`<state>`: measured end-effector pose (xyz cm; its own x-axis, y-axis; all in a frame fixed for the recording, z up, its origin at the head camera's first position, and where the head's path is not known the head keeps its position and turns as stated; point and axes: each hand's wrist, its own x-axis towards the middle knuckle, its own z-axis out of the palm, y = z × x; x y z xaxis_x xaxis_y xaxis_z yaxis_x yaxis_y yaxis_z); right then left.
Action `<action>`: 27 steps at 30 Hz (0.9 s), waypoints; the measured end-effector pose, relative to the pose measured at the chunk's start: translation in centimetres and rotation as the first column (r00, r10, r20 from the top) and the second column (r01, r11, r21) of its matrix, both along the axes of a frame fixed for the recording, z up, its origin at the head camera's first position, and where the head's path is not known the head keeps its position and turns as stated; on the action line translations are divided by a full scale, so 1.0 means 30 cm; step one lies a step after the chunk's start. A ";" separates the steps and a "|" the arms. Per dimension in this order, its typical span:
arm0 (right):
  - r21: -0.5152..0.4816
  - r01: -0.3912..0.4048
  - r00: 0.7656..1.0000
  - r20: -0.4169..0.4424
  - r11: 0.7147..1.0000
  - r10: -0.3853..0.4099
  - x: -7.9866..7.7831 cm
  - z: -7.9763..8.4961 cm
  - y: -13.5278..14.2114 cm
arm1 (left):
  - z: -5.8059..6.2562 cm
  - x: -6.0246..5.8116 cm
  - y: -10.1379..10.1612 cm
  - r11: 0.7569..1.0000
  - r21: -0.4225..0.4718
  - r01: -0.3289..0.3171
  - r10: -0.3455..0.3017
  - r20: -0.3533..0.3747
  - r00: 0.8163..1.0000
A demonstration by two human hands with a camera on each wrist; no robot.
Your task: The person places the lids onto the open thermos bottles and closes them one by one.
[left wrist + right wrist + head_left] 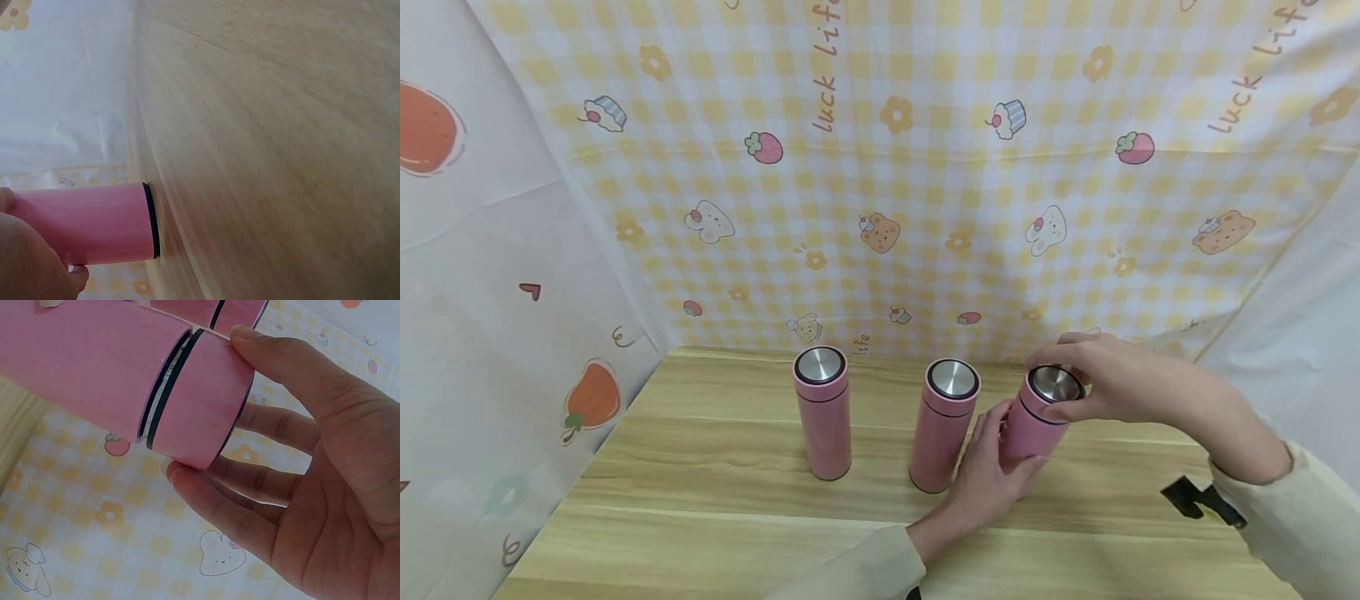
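Note:
At the right of the head view stands a pink thermos flask [1030, 435] with a silver-topped lid [1056, 384]. My left hand [987, 486] grips its body from the front left. From the right, my right hand [1116, 379] holds the lid by its sides, thumb and fingers spread around the rim. A narrow gap shows between the lid [203, 400] and the body [94, 365] in the right wrist view. In the left wrist view, the flask's black-rimmed base [152, 220] is at the wooden tabletop; whether it touches is hard to tell.
Two similar pink thermos flasks, a middle one [936, 446] and a left one [827, 433], stand upright with lids on. The middle flask is close beside my left hand. Behind the wooden table [700, 492] hangs a yellow checked cloth [895, 175]; a white cloth [497, 267] hangs at left.

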<state>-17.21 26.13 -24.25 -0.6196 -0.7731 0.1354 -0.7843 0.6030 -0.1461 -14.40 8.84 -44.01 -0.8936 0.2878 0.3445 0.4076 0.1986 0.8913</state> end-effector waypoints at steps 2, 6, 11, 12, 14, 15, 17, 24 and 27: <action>0.005 0.015 1.000 -0.001 1.000 -0.015 0.001 0.000 -0.002 | 0.000 0.000 -0.001 1.000 0.003 0.004 -0.004 0.004 1.000; 0.020 0.050 0.999 0.009 0.999 -0.051 0.004 0.000 -0.005 | -0.002 -0.002 -0.001 1.000 0.004 0.009 -0.009 0.001 1.000; 0.018 0.082 0.997 0.016 0.996 -0.082 0.006 -0.002 -0.008 | -0.005 -0.004 -0.001 1.000 -0.001 0.010 -0.010 -0.006 1.000; 0.016 0.086 0.996 0.016 0.996 -0.086 0.005 -0.003 -0.009 | -0.006 -0.005 -0.001 1.000 -0.001 0.010 -0.010 -0.008 1.000; 0.018 0.097 0.995 0.015 0.995 -0.098 0.005 -0.004 -0.010 | -0.006 -0.005 -0.001 1.000 -0.003 0.011 -0.011 -0.011 1.000; 0.020 0.101 0.995 0.013 0.995 -0.102 0.005 -0.004 -0.010 | -0.007 -0.006 -0.001 1.000 -0.004 0.012 -0.012 -0.013 1.000; 0.022 0.106 0.994 0.010 0.994 -0.107 0.005 -0.005 -0.012 | -0.007 -0.006 -0.002 1.000 -0.006 0.013 -0.013 -0.016 1.000; 0.024 0.099 0.995 0.028 0.995 -0.100 0.011 0.008 0.002 | -0.005 -0.005 -0.003 1.000 -0.016 0.010 -0.011 -0.029 1.000; 0.011 0.098 0.994 0.052 0.995 -0.098 0.016 0.022 0.018 | -0.004 -0.004 -0.003 1.000 -0.020 0.005 -0.005 -0.033 0.999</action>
